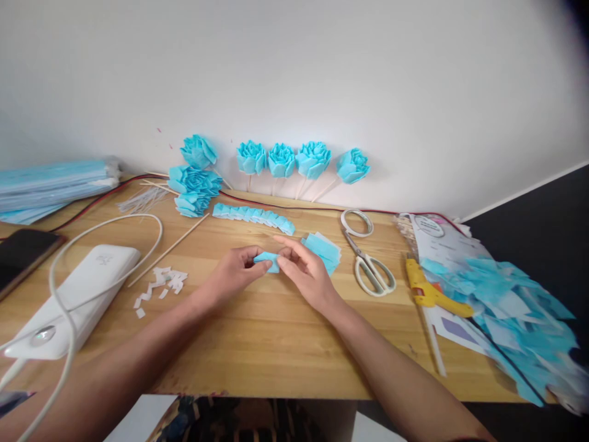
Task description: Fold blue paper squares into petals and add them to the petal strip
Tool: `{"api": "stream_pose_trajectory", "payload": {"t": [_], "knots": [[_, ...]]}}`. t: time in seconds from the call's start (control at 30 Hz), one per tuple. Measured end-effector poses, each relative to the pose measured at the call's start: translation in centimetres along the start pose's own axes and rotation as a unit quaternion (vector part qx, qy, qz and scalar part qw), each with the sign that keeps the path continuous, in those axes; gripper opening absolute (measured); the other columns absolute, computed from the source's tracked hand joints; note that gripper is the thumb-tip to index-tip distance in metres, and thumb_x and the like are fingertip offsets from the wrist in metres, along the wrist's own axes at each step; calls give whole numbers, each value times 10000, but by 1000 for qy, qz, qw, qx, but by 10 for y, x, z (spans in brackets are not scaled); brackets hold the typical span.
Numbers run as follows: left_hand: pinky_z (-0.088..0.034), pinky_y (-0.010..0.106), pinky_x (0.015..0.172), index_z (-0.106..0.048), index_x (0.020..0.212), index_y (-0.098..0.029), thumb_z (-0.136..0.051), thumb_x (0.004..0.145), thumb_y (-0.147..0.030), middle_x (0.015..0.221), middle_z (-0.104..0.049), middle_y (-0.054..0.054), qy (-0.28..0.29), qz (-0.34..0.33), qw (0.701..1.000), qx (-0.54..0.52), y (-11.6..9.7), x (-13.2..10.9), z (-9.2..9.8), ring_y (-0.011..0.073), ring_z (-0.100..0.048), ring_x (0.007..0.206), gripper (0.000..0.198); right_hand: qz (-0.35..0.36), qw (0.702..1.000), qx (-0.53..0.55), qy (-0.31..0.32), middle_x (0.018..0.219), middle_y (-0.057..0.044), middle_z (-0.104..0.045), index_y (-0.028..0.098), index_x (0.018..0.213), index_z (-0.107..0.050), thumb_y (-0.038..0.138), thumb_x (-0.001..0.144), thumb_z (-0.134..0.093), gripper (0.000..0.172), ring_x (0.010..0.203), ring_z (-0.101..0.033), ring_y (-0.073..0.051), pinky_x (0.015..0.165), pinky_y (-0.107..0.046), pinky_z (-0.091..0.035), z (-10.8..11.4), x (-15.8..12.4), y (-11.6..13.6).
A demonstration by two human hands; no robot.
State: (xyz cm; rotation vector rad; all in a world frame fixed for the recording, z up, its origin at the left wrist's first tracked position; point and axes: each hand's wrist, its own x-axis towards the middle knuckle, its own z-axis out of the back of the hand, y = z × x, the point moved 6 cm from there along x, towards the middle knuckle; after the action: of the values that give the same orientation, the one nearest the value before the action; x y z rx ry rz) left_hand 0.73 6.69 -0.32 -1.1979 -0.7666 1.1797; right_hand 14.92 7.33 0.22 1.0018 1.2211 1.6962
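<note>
Between my two hands, above the middle of the wooden table [257,344], is a small folded piece of blue fabric [267,261]. My left hand [239,270] pinches its left end between thumb and fingers. At the right end, the thumb and fingers of my right hand [306,270] grip it too, with the index finger stretched forward. Just beyond my right hand lies a stack of flat blue fabric pieces [322,250], partly hidden by that hand. A row of folded blue petals [253,217] lies farther back.
Blue flowers on sticks [313,161] lean against the wall. Scissors [368,264], a tape roll [357,223], a yellow glue gun [430,291] and blue scraps [519,325] lie right. Left are white bits [163,282], a stick [168,252], a cabled power bank [87,294] and a phone [23,258].
</note>
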Motion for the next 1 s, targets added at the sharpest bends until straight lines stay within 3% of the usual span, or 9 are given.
{"api": "stream_pose_trajectory", "payload": {"t": [0.13, 0.4, 0.5, 0.63, 0.73, 0.8, 0.87, 1.0], "knots": [[-300, 214, 525, -568, 694, -156, -568, 754, -447, 599, -450, -42, 2, -3, 1000, 20, 2, 1, -1, 97, -385, 562, 297, 12, 1000, -4, -9, 823, 10, -590, 227, 1258, -575, 251, 830, -593, 429, 750, -568, -116, 740, -270, -482, -1, 1, -1], [-346, 221, 534, -591, 742, -167, -598, 737, -471, 633, -522, -28, 0, 12, 1000, 2, 3, 0, 0, 118, -452, 575, 304, 23, 999, 3, -31, 819, 6, -602, 214, 1237, -590, 280, 869, -543, 377, 740, -568, -114, 739, -268, -476, 8, 3, 4], [-317, 210, 503, -593, 735, -168, -606, 731, -470, 610, -500, -34, -11, 6, 1000, -6, 2, 0, 2, 107, -421, 554, 302, 30, 996, 13, -86, 838, -5, -617, 203, 1215, -602, 310, 872, -545, 364, 768, -585, -124, 747, -271, -483, 30, 8, 9], [-223, 200, 448, -552, 688, -177, -605, 728, -477, 544, -388, -57, -29, -1, 1000, 1, 1, 0, 5, 84, -311, 503, 307, 46, 974, -4, -223, 866, -18, -652, 191, 1155, -627, 349, 849, -560, 350, 727, -596, -122, 710, -268, -501, 87, 15, 20], [-196, 202, 438, -553, 700, -181, -591, 729, -493, 532, -358, -60, -30, -5, 1000, 3, -1, -1, 4, 83, -288, 496, 316, 56, 952, -97, -283, 898, -42, -690, 172, 1082, -654, 349, 835, -561, 318, 760, -617, -143, 739, -295, -506, 132, 15, 27], [-193, 204, 438, -544, 688, -184, -583, 725, -500, 528, -350, -60, -29, -6, 1000, 4, -4, -2, 4, 84, -285, 493, 321, 41, 935, -218, -276, 997, -76, -709, 159, 1052, -672, 315, 842, -544, 292, 864, -638, -177, 810, -328, -499, 154, 13, 27], [-194, 204, 439, -532, 672, -186, -581, 717, -504, 527, -350, -60, -30, -7, 1000, 2, -7, -2, 4, 85, -285, 494, 324, 7, 907, -357, -224, 1023, -87, -717, 167, 1021, -688, 249, 848, -512, 260, 898, -646, -196, 821, -332, -490, 164, 9, 22], [-192, 208, 446, -518, 660, -188, -586, 694, -505, 535, -371, -57, -39, -9, 999, -6, -8, -2, 5, 86, -292, 502, 326, -87, 809, -568, -121, 1005, -107, -717, 191, 1095, -675, 209, 882, -466, 299, 936, -651, -236, 803, -330, -459, 169, -10, 7]]}}
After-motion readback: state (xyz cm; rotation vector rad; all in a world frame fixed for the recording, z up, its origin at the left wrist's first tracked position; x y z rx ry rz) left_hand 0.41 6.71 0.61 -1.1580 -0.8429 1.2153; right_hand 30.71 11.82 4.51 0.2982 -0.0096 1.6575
